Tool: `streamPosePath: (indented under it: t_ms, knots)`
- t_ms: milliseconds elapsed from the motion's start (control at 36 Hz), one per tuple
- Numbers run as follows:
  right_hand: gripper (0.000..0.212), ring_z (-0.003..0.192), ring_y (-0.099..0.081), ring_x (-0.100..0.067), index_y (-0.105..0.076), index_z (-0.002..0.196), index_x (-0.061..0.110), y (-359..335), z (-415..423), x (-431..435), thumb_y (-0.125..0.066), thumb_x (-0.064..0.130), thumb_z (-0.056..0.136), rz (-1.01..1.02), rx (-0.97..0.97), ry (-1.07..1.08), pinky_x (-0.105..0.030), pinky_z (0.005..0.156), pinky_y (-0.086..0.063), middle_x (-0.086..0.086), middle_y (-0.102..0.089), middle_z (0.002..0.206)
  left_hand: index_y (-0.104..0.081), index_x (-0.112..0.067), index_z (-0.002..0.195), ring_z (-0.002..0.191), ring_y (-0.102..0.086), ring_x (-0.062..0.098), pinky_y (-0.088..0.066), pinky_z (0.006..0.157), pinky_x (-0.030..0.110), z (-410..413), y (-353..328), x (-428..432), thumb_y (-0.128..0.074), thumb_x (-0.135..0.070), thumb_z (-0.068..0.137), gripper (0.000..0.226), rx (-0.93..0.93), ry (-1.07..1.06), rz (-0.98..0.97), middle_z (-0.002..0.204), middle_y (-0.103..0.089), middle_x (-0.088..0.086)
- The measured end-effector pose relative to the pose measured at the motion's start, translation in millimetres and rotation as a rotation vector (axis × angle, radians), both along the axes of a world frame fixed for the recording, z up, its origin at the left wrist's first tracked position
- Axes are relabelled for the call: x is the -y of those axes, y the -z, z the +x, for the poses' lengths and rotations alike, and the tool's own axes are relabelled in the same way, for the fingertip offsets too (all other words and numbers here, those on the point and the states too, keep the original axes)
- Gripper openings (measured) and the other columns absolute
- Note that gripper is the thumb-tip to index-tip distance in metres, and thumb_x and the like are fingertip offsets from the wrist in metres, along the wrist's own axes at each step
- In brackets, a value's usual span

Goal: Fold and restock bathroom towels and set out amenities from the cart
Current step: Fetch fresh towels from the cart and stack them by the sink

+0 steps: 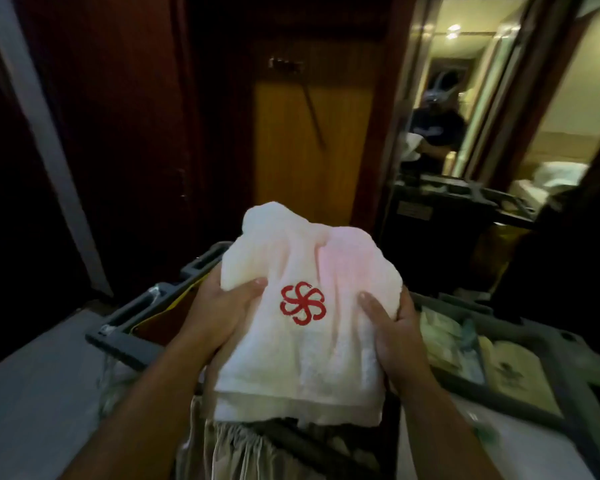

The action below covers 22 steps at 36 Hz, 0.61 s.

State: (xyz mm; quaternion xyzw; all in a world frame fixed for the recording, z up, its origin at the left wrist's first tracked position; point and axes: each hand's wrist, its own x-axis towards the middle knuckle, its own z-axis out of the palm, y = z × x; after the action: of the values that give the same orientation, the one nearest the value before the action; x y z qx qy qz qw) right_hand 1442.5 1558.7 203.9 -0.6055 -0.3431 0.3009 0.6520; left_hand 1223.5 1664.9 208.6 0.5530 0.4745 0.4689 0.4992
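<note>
A folded white towel (312, 271) with a red flower-shaped logo is held up in front of me above the grey housekeeping cart (142, 327). My left hand (219, 313) grips its left edge, thumb on top near the logo. My right hand (392, 327) grips the right edge, thumb lying on the towel's face. The towel's far end is bunched and rounded, and its near edge shows stacked folded layers.
The cart's right tray (520, 396) holds packaged amenities (513, 375). A beige bag (243, 448) hangs at the cart's near end. Dark wooden doors (118, 133) stand ahead and left. A mirror (465, 98) at the right reflects a person and the lit room.
</note>
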Motion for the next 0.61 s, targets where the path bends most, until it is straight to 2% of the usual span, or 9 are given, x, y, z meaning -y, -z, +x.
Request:
streamPosePath:
  t_ms: [83, 139, 222, 306, 361, 528, 611]
  knots:
    - [0.052, 0.104, -0.064, -0.011, -0.047, 0.134, 0.041, 6.0, 13.3, -61.1, -0.074, 0.037, 0.090, -0.043, -0.016, -0.080, -0.030, 0.074, -0.058, 0.014, -0.063, 0.120, -0.057, -0.038, 0.135, 0.101, -0.072, 0.024, -0.060, 0.088, 0.054, 4.9, -0.2, -50.2, -0.079, -0.029, 0.088, 0.052, -0.016, -0.073, -0.035, 0.115, -0.072, -0.004]
    - [0.054, 0.103, -0.061, -0.007, -0.043, 0.133, 0.046, 10.6, 15.9, -99.8, -0.075, 0.037, 0.090, -0.068, -0.010, -0.131, -0.029, 0.074, -0.056, 0.018, -0.060, 0.119, -0.058, -0.036, 0.136, 0.101, -0.072, 0.026, -0.060, 0.087, 0.053, 3.4, -2.7, -86.7, -0.080, -0.025, 0.086, 0.055, -0.027, -0.091, -0.059, 0.116, -0.072, -0.001]
    - [0.060, 0.109, -0.059, -0.014, -0.039, 0.137, 0.048, 20.6, 10.3, -155.0, -0.076, 0.036, 0.090, -0.113, -0.034, -0.209, -0.044, 0.092, -0.056, 0.021, -0.055, 0.116, -0.060, -0.037, 0.135, 0.101, -0.074, 0.030, -0.060, 0.086, 0.056, -9.2, -1.6, -144.0, -0.082, -0.026, 0.078, 0.062, -0.069, -0.098, -0.061, 0.118, -0.073, 0.002]
    - [0.062, 0.111, -0.057, -0.016, -0.034, 0.132, 0.049, 34.8, -6.5, -204.3, -0.076, 0.033, 0.090, -0.144, -0.060, -0.281, -0.047, 0.099, -0.053, 0.019, -0.053, 0.116, -0.059, -0.035, 0.137, 0.101, -0.075, 0.027, -0.061, 0.087, 0.054, -28.7, 4.1, -201.0, -0.078, -0.012, 0.087, 0.058, -0.154, -0.083, -0.051, 0.116, -0.074, 0.000]
    - [0.066, 0.112, -0.057, -0.019, -0.034, 0.137, 0.045, 47.9, -22.0, -235.1, -0.076, 0.033, 0.089, -0.209, -0.075, -0.300, -0.051, 0.101, -0.053, 0.011, -0.054, 0.122, -0.059, -0.036, 0.138, 0.105, -0.073, 0.027, -0.059, 0.091, 0.056, -42.8, 9.1, -237.8, -0.077, -0.008, 0.087, 0.061, -0.210, -0.059, -0.050, 0.119, -0.073, 0.000]
    - [0.077, 0.118, -0.051, -0.024, -0.017, 0.151, 0.027, 90.9, -75.8, -305.4, -0.068, 0.020, 0.095, -0.414, -0.147, -0.332, -0.045, 0.101, -0.051, -0.006, -0.046, 0.143, -0.054, -0.038, 0.136, 0.113, -0.063, 0.021, -0.052, 0.100, 0.050, -72.2, 51.6, -327.2, -0.081, -0.023, 0.087, 0.058, -0.514, 0.052, 0.016, 0.125, -0.065, -0.007]
    - [0.097, 0.132, -0.045, -0.030, 0.008, 0.162, 0.023, 124.3, -102.5, -327.6, -0.064, 0.024, 0.097, -0.562, -0.116, -0.321, -0.046, 0.109, -0.047, -0.009, -0.033, 0.158, -0.050, -0.035, 0.141, 0.120, -0.057, 0.019, -0.048, 0.106, 0.048, -87.0, 99.0, -361.4, -0.080, -0.026, 0.087, 0.063, -0.636, 0.090, -0.020, 0.133, -0.059, -0.008]
